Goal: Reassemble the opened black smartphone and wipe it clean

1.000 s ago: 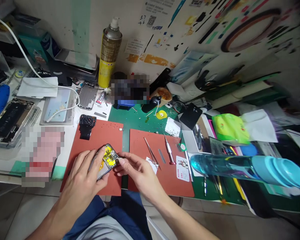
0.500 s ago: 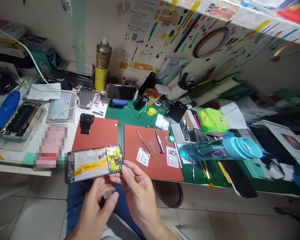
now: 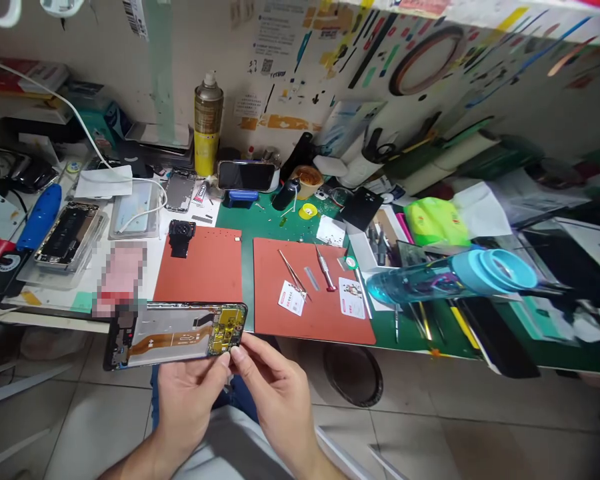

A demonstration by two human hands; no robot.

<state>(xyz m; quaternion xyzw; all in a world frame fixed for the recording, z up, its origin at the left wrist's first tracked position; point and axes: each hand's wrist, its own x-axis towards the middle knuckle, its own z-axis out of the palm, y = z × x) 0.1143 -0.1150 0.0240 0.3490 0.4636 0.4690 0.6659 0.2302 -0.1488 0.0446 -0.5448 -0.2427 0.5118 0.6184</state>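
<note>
An opened smartphone (image 3: 175, 337) lies in my hands over the table's front edge, its inside facing up. An orange-brown ribbon cable crosses its silvery middle, and a yellowish circuit board sits at its right end. My left hand (image 3: 193, 393) grips the lower edge from beneath, thumb on the rim near the board. My right hand (image 3: 275, 383) pinches the lower right corner between thumb and fingers. Past the phone are two reddish-brown mats; the right mat (image 3: 320, 327) carries tweezers (image 3: 293, 270), a screwdriver (image 3: 325, 267) and small printed cards. A black camera-like part (image 3: 181, 237) rests on the left mat (image 3: 200, 277).
A blue water bottle (image 3: 445, 277) lies on its side at right. Behind stand a yellow spray can (image 3: 208, 127) and a propped phone (image 3: 246, 177). Another opened phone (image 3: 69, 233) sits in a clear case at left. A white cable (image 3: 80, 127) hangs over the left side.
My left hand, loose with fingers apart under the phone before, now closes on its lower edge. The phone has shifted left and slightly down, and the camera view has moved a little.
</note>
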